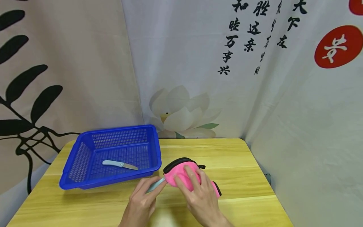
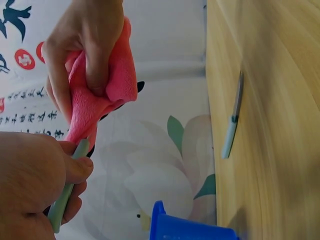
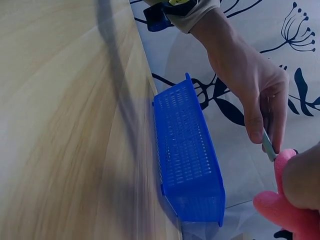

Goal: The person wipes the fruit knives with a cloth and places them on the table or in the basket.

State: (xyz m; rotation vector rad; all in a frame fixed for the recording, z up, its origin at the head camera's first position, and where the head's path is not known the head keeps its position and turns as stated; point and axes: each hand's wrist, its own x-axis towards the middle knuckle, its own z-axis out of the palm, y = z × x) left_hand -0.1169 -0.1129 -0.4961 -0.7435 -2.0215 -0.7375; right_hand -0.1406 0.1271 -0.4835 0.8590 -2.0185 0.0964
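Observation:
My left hand (image 1: 141, 199) pinches the pale blue-green handle of a knife (image 1: 155, 185); its blade is hidden at the pink cloth. My right hand (image 1: 200, 198) grips the bunched pink cloth (image 1: 180, 172), which has black edging and a small black loop. The left wrist view shows the cloth's fuzzy surface and the handle's end touching it. Another knife (image 1: 119, 164), with a pale handle and a bare blade, lies in the blue basket (image 1: 109, 182). In the left wrist view a similar knife (image 2: 232, 122) lies on the wooden table.
The basket has perforated walls and stands at the back left of the yellow wood-grain table (image 1: 249, 201). A white curtain (image 1: 181, 47) with printed leaves, a lotus and lettering hangs behind the table and along its sides.

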